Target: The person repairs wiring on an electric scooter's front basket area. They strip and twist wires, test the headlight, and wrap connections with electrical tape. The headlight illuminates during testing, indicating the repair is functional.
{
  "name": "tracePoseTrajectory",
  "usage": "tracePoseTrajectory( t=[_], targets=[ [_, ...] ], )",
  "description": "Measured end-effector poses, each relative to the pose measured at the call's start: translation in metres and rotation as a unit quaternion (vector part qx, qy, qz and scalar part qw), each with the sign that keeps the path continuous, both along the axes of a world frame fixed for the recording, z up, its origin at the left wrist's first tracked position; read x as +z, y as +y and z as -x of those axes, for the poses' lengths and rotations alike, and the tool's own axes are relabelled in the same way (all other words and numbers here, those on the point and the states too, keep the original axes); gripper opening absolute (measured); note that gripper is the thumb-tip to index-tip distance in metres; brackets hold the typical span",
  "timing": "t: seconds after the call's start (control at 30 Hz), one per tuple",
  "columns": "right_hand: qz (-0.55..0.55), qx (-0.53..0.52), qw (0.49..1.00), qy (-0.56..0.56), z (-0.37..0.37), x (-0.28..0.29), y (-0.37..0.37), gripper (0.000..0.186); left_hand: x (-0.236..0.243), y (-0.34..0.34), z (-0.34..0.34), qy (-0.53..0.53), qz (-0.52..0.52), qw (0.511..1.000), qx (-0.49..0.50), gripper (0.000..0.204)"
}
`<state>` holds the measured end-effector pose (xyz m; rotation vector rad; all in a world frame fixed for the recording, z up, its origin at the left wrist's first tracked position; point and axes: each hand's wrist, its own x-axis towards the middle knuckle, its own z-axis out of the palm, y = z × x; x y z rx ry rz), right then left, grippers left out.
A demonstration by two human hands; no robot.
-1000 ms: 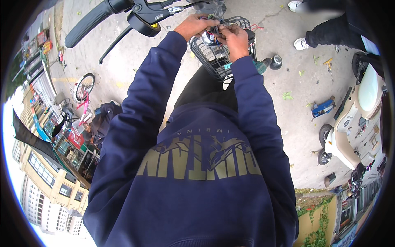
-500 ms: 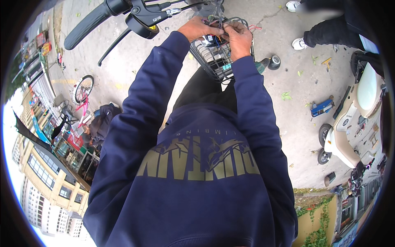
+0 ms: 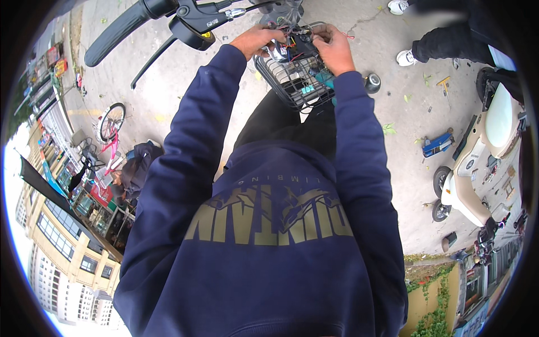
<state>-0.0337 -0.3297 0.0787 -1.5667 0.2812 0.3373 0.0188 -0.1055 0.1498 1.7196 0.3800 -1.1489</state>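
Observation:
My left hand has its fingers closed on a bundle of thin coloured wires above a black wire basket on a bike's front. My right hand pinches a wire at the basket's right side. Between them sits a dark electrical unit with wires over it; its details are too small to tell. The handlebar grip, brake lever and cables lie above and left of my left hand. Teal items show in and behind the basket.
A person in dark trousers stands at upper right. A white scooter, blue jack, yellow-handled tool and dark cylinder are on the right. At left a person crouches by a pink bicycle.
My hands have moved apart, the left one leftward and the right one rightward, uncovering more of the dark unit and wires between them.

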Motion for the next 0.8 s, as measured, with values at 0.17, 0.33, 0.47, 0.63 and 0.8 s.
tracePoseTrajectory(
  t=[0.17,0.33,0.47,0.63,0.8],
  targets=[
    [-0.128,0.028,0.974,0.185,-0.025,0.051,-0.018,0.021,-0.004,-0.001,0.005,-0.022,0.016,0.999,0.025,0.034],
    [-0.216,0.035,0.957,0.190,-0.030,0.058,-0.014,0.024,-0.004,0.001,0.008,-0.048,0.013,0.999,0.017,0.032],
    [0.046,0.117,0.992,0.032,-0.025,0.040,-0.027,0.027,-0.003,0.005,0.012,-0.079,0.002,0.996,0.036,0.029],
    [0.111,0.178,0.977,-0.046,-0.006,0.042,-0.012,0.021,-0.001,0.002,0.011,-0.094,-0.002,0.996,0.002,0.037],
    [0.174,0.250,0.951,-0.060,-0.026,0.032,-0.025,0.022,0.002,0.004,0.014,-0.158,0.019,0.987,0.001,0.039]
  ],
)
